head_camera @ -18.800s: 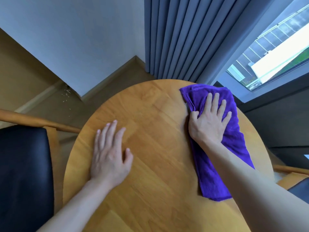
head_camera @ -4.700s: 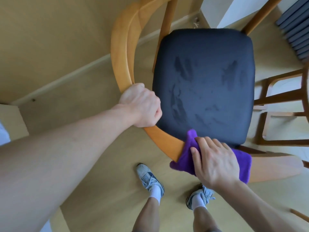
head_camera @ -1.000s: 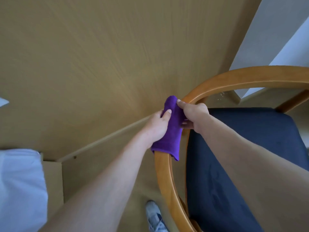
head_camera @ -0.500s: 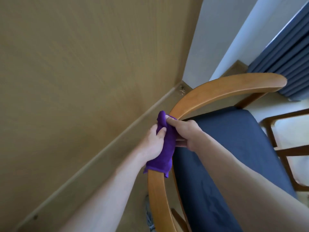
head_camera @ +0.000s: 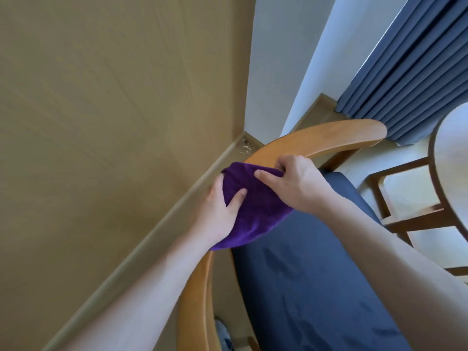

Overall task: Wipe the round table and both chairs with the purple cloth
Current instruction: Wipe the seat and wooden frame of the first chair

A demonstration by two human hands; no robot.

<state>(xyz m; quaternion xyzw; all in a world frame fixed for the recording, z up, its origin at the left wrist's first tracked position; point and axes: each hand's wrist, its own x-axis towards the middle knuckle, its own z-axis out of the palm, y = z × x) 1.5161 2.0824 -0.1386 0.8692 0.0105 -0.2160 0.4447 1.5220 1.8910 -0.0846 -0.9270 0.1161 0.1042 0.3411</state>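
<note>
Purple cloth point(head_camera: 255, 211) is draped over the curved wooden backrest point(head_camera: 316, 140) of the chair, at the bend, between both hands. Left hand point(head_camera: 220, 214) grips the cloth from the outer side: thumb lies on top of the fabric, the other fingers wrap under and are hidden by it. Right hand point(head_camera: 296, 183) pinches the cloth's upper edge, index finger stretched flat on the fabric, remaining fingers curled down over the rail. Cloth's lower edge hangs onto the dark blue seat point(head_camera: 316, 287).

No containers in view.

Hidden or cut off: the rail section under the cloth is covered; the rail's lower run leaves the frame at the bottom. Seat is cut by the bottom edge and partly covered by the right forearm. A shoe point(head_camera: 224, 335) shows only as a sliver under the rail. Table point(head_camera: 450, 153) is cropped at the right, washed out by glare; only its rim and the wooden legs point(head_camera: 410, 219) below show.

Around: tan wall panel point(head_camera: 114, 97) fills the left, skirting along its foot. Small pale debris point(head_camera: 247, 148) lies in the floor corner. Blue curtain point(head_camera: 415, 72) hangs top right, behind the backrest end, next to a white wall point(head_camera: 278, 59).
</note>
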